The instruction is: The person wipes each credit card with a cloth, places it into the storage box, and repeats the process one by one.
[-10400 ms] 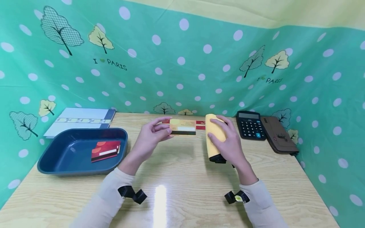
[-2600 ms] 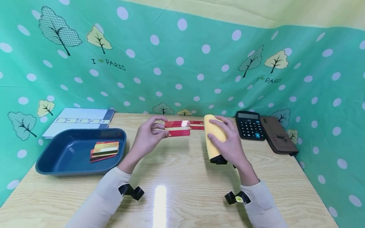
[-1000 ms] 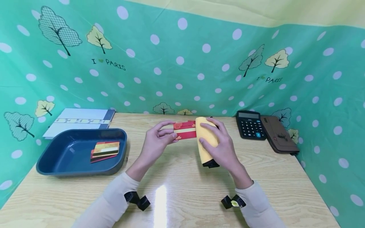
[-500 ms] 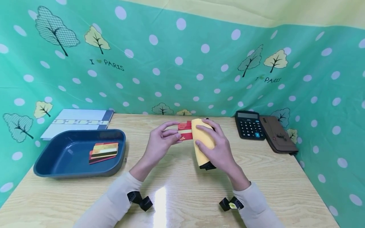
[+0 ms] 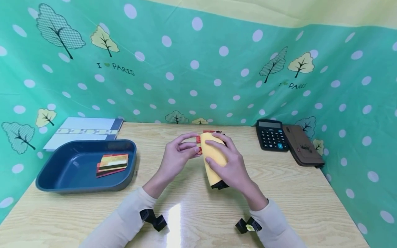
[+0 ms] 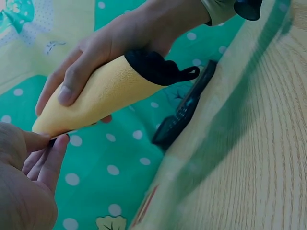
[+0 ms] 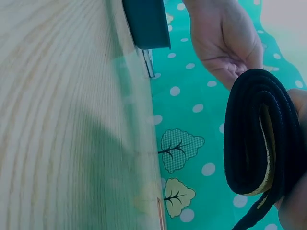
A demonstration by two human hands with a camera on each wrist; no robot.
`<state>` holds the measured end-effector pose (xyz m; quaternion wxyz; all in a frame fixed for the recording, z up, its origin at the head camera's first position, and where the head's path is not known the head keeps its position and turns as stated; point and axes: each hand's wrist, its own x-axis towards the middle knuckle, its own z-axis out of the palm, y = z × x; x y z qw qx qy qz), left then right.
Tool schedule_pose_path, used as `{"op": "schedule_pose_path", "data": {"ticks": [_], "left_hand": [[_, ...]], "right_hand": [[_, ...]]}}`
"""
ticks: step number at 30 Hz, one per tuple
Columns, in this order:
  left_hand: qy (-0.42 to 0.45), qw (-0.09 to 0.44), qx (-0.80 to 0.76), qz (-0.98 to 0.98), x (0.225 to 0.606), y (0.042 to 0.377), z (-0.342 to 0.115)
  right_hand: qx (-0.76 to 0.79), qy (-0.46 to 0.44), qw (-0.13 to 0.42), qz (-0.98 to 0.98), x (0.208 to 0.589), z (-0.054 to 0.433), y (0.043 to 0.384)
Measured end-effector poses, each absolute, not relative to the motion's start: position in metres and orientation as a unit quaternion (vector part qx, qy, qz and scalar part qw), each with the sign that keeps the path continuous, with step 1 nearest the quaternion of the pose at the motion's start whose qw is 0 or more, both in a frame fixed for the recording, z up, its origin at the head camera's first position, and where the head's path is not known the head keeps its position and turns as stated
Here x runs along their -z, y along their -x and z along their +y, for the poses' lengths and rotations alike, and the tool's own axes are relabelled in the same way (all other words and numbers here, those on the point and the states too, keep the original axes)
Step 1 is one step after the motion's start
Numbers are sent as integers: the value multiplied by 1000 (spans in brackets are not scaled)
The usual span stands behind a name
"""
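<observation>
My left hand [image 5: 176, 156] pinches a red card [image 5: 199, 144] by its left end, just above the table's middle. Only a narrow strip of that card shows; the rest is hidden by a folded yellow cloth [image 5: 214, 160] with black edging. My right hand [image 5: 231, 165] grips the cloth from the right, fingers and thumb spread over it. In the right wrist view the cloth's rolled black end [image 7: 249, 139] faces the camera. The left wrist view has the left fingertips right at the cloth's lower tip.
At left stands a blue bin [image 5: 71, 188] with several cards [image 5: 113, 163] inside. Behind it lies a pale notebook [image 5: 87, 128]. A red card [image 5: 208, 131] lies behind the cloth. Back right are a calculator [image 5: 272, 135] and a brown wallet [image 5: 302, 145].
Earlier my left hand held a gold card, which then lay in the bin; now it holds a red one. The cloth has slid left across this card, covering most of it.
</observation>
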<state>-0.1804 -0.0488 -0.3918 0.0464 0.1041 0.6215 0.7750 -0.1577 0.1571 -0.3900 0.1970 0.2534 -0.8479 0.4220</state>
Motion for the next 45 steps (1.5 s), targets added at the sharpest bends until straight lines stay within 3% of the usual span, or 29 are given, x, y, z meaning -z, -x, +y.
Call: {"op": "schedule_pose_path", "data": {"ticks": [28,45], "left_hand": [[-116,41,-726,677,378,178,-63],[-87,35,-738,668,373,188,-87]], "right_hand": [[-404,-198,231,-863,384,181,171],[-411,-170,216,-869,381,190,174]]}}
